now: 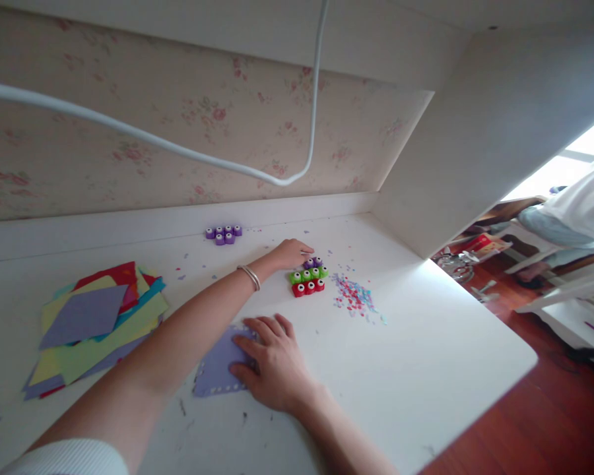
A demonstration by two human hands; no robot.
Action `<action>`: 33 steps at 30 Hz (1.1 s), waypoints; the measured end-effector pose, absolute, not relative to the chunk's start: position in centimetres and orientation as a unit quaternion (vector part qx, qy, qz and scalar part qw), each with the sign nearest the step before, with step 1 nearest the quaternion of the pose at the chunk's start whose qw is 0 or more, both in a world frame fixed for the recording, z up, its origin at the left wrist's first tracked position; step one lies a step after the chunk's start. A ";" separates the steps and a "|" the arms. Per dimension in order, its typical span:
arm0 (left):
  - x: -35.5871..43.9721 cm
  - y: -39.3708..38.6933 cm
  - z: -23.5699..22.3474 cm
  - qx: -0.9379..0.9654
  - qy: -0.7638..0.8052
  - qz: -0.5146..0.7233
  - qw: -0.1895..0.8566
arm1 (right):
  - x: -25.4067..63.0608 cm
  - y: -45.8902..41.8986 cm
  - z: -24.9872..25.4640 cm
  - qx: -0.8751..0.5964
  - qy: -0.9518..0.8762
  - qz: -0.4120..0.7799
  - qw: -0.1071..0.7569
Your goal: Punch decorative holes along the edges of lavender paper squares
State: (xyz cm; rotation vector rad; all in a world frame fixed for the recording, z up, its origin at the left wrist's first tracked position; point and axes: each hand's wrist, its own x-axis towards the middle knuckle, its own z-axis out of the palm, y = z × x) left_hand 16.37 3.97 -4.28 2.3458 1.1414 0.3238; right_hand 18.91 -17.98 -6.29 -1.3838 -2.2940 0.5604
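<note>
My left hand (pixel 291 253) reaches across to the small craft paper punches, its arm with a bracelet (pixel 250 277) passing over the table. Its fingers are stretched out at the purple punches (pixel 317 262); the thumb side is partly hidden, and I cannot tell whether they touch. Rows of green punches (pixel 307 275) and red punches (pixel 311 287) stand right in front of the purple ones. Nearer to me, my right hand (pixel 277 366) lies open, fingers spread, on a purple sheet of paper (pixel 220 366) with punched holes along its edges.
Stacked coloured paper (pixel 86 316) lies at the left. More purple punches (pixel 224 235) stand by the back ledge. Punched paper bits (pixel 354 297) are heaped at the right. A white cable (pixel 202 161) hangs above the table. A person (pixel 574 204) is beyond the right side panel.
</note>
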 end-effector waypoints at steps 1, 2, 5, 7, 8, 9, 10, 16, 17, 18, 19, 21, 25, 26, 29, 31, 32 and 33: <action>15.9 4.0 -4.2 0.866 0.424 0.123 0.237 | 18.9 -18.0 -6.3 -0.495 -0.821 0.201 0.200; 15.3 4.0 -4.0 0.868 0.428 0.127 0.216 | 18.9 -17.9 -6.3 -0.495 -0.821 0.201 0.199; 12.3 4.1 -3.9 0.863 0.464 0.141 0.140 | 18.9 -17.9 -6.3 -0.495 -0.822 0.201 0.198; 9.6 4.1 -3.8 0.854 0.492 0.145 0.086 | 18.9 -17.9 -6.3 -0.497 -0.821 0.200 0.199; 8.2 4.1 -3.8 0.849 0.505 0.146 0.062 | 18.8 -17.9 -6.3 -0.498 -0.820 0.200 0.201; 6.7 4.2 -3.8 0.842 0.518 0.145 0.040 | 18.8 -18.0 -6.2 -0.498 -0.819 0.201 0.204; 5.4 4.2 -3.8 0.835 0.531 0.146 0.019 | 18.7 -18.0 -6.1 -0.499 -0.816 0.203 0.209; -0.3 4.8 -4.2 0.825 0.552 0.114 -0.041 | 18.6 -17.8 -6.7 -0.548 -0.761 0.219 0.269; -0.8 5.0 -4.3 0.831 0.545 0.104 -0.040 | 18.6 -17.7 -6.9 -0.560 -0.752 0.219 0.270; -1.0 5.1 -4.4 0.836 0.538 0.095 -0.039 | 18.7 -17.6 -7.2 -0.569 -0.746 0.218 0.268; -1.2 5.1 -4.6 0.840 0.533 0.088 -0.038 | 18.8 -17.6 -7.5 -0.574 -0.745 0.217 0.263; -1.2 5.2 -4.8 0.844 0.529 0.080 -0.037 | 19.0 -17.4 -7.9 -0.571 -0.748 0.220 0.256; -0.4 5.3 -4.8 0.849 0.524 0.067 -0.018 | 19.2 -17.2 -8.2 -0.559 -0.744 0.239 0.278; -0.2 5.2 -4.7 0.849 0.524 0.064 -0.011 | 19.2 -17.2 -8.2 -0.557 -0.740 0.244 0.289; 0.2 4.9 -4.3 0.850 0.523 0.056 0.012 | 19.2 -16.9 -8.2 -0.541 -0.732 0.256 0.327; 0.2 4.2 -4.0 0.851 0.522 0.052 0.026 | 19.3 -16.7 -8.2 -0.534 -0.716 0.269 0.359; 0.1 3.6 -4.0 0.852 0.520 0.050 0.033 | 19.3 -16.6 -8.3 -0.540 -0.701 0.280 0.373; -0.1 3.0 -3.9 0.853 0.519 0.048 0.041 | 19.4 -16.4 -8.4 -0.552 -0.679 0.296 0.384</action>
